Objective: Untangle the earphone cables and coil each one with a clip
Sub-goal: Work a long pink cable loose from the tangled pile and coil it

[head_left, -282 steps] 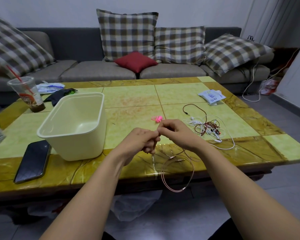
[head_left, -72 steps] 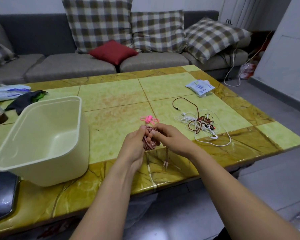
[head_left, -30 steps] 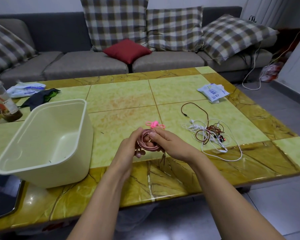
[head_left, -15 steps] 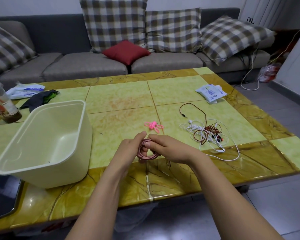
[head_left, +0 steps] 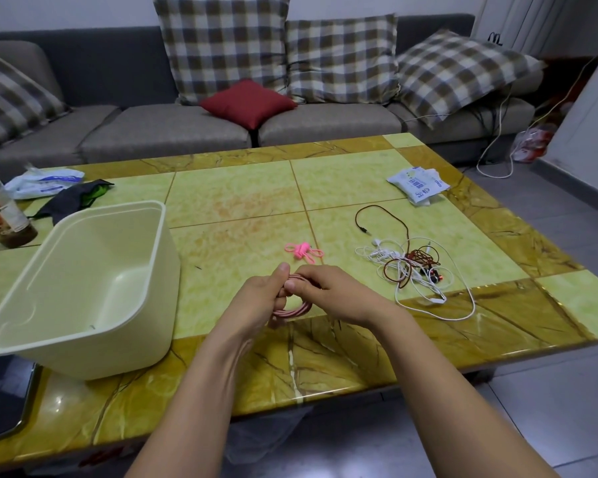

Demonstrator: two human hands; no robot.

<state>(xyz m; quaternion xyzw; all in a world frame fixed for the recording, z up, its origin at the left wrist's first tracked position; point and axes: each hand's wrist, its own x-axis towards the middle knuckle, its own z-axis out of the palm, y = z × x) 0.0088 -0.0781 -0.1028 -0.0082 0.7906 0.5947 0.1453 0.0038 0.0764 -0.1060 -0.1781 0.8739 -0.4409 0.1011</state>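
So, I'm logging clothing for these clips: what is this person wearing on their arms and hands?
Nothing shows. Both forearms are bare to the picture's edge, no sleeves. The left hand and right hand show no gloves, rings, watch or bands.

blue print on the white flat paper packets point(head_left: 418, 183), too small to read, a label on the clear plastic drink cup point(head_left: 1, 210), blurred, nothing legible

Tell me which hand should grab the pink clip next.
Right, probably. The pink clip lies just beyond the right hand, while the left hand has a grip round the coiled cable and could hold it alone.
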